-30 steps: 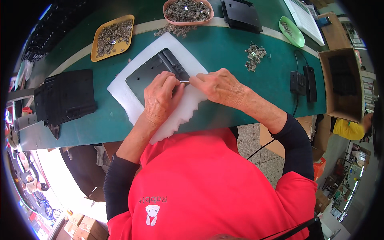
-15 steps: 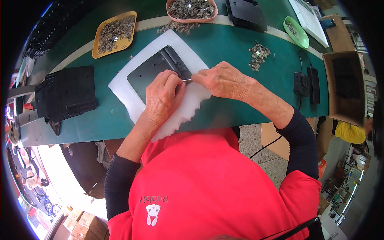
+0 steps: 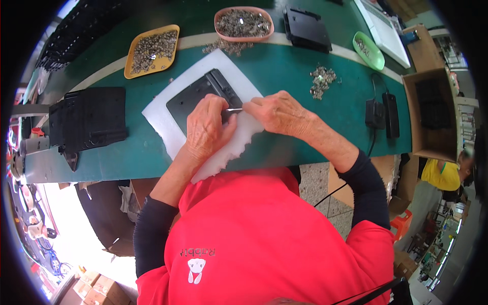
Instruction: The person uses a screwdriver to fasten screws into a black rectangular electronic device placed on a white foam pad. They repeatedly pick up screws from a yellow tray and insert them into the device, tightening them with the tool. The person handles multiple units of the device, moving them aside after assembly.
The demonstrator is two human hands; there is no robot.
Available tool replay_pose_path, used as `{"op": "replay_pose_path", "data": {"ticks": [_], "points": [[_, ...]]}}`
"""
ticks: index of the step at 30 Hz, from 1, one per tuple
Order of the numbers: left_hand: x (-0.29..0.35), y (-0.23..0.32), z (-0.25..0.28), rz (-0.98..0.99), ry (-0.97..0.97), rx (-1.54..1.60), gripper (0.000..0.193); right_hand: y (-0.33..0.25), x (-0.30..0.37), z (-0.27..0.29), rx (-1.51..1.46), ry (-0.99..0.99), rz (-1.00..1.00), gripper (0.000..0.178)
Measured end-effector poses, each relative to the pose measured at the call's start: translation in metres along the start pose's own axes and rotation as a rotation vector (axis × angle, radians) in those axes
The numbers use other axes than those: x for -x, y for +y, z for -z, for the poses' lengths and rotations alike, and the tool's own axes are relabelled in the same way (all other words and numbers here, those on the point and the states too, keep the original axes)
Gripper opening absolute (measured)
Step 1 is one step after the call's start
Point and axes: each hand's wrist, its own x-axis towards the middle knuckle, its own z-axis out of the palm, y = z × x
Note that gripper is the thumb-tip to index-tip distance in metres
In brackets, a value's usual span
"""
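A black flat plastic housing [image 3: 193, 95] with a raised ridge along one side lies tilted on a white foam sheet [image 3: 223, 62]. My left hand [image 3: 204, 126] is bent over the housing's near edge, fingers curled and thumb below. Whatever its fingertips hold is hidden behind the hand. From the right, my right hand [image 3: 279, 113] pinches a thin shiny metal tool [image 3: 234, 109], whose tip points at the left fingers and the housing's corner. The tool's far end is covered by my right fingers.
Small metal parts fill a yellow tray [image 3: 172, 63], a pink tray [image 3: 269, 34] and a green tray [image 3: 378, 62]. A loose pile of metal parts [image 3: 322, 81] lies at right. Black housings [image 3: 104, 117] are at left. A black adapter [image 3: 375, 114] sits near an open carton [image 3: 414, 122].
The whole view has shifted slightly, so the bench sits lower in it. Both hands stay at the housing's near corner; my left thumb stands a little farther from the fingers.
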Motion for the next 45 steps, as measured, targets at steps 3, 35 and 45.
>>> {"op": "replay_pose_path", "data": {"ticks": [3,35,45], "points": [[-0.001,0.003,0.004,0.057,-0.020,0.042,0.032,0.003,-0.004,-0.007,-0.158,0.301,-0.070,0.009],[0.014,-0.001,0.001,-0.033,0.009,-0.089,0.032,-0.022,-0.046,-0.021,-0.291,0.620,-0.070,0.028],[0.013,-0.002,0.004,-0.048,-0.030,-0.133,0.031,-0.030,-0.079,0.012,-0.192,0.264,-0.351,0.017]]}}
